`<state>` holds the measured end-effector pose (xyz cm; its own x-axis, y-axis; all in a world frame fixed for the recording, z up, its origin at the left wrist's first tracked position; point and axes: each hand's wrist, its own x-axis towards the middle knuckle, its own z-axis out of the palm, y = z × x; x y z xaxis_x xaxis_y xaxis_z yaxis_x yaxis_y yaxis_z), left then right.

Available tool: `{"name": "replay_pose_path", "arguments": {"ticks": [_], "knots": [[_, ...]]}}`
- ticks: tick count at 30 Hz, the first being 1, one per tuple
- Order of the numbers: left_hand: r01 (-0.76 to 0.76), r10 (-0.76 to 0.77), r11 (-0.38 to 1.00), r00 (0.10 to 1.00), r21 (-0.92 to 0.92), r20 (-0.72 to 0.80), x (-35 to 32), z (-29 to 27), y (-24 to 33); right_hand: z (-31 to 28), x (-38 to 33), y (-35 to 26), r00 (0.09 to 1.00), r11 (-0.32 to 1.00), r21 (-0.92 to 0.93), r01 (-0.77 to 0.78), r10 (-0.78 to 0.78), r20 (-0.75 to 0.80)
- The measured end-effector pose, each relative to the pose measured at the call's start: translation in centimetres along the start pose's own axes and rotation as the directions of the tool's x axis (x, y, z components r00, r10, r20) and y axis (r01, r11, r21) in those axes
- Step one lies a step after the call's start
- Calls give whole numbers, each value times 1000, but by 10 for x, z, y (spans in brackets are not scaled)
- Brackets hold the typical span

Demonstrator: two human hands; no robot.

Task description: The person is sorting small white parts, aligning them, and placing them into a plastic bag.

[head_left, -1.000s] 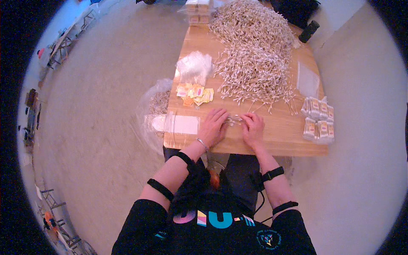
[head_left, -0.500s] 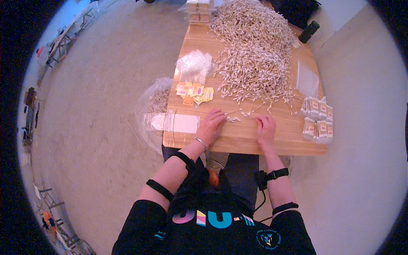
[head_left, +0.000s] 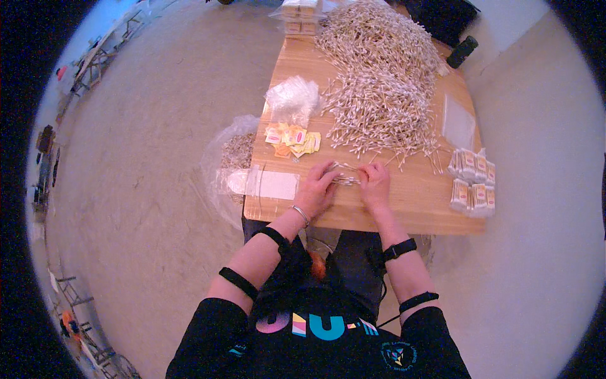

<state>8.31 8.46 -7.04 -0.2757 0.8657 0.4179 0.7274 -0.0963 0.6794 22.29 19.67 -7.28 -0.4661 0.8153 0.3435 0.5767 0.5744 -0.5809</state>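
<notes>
Several cotton swabs (head_left: 345, 179) lie side by side between my two hands, near the table's front edge. My left hand (head_left: 317, 189) is closed around their left ends, fingers bent. At their right ends my right hand (head_left: 375, 183) pinches with thumb and fingertips. Its fingers partly hide the tips. A large heap of loose cotton swabs (head_left: 379, 82) spreads over the far part of the table, with a few stray ones close beyond my hands. Left of my left hand lies a clear plastic bag with a white panel (head_left: 279, 186).
Yellow printed cards (head_left: 293, 139) and crumpled clear bags (head_left: 291, 100) are on the left of the wooden table (head_left: 416, 211). Filled swab packs (head_left: 472, 183) stand at the right, below a flat clear bag (head_left: 457, 122). A bag of swabs (head_left: 237, 151) hangs beside the left edge.
My right hand has moved left, up to the swabs' right ends. The swabs between my hands now sit closer together. My left hand has barely shifted.
</notes>
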Motion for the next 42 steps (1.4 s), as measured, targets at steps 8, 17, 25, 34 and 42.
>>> {"name": "replay_pose_path", "arguments": {"ticks": [8, 17, 25, 34, 42], "knots": [[-21, 21, 999, 1000, -33, 6, 2, -3, 1, 1, 0, -8, 999, 999, 49, -8, 7, 35], [-87, 97, 991, 990, -103, 99, 1, -3, -2, -6, 3, 10, 998, 997, -81, -16, 10, -63], [-3, 11, 997, 994, -80, 104, 2, -7, 5, 6, 11, -4, 997, 994, -113, 4, 4, 78], [-107, 108, 994, 991, -19, 78, 4, -5, 2, -26, 4, 15, 989, 975, -182, -129, 141, 53], [-103, 107, 994, 988, -39, 112, 3, -4, 0, -19, -3, 3, 961, 960, -64, 272, -267, 78]]}}
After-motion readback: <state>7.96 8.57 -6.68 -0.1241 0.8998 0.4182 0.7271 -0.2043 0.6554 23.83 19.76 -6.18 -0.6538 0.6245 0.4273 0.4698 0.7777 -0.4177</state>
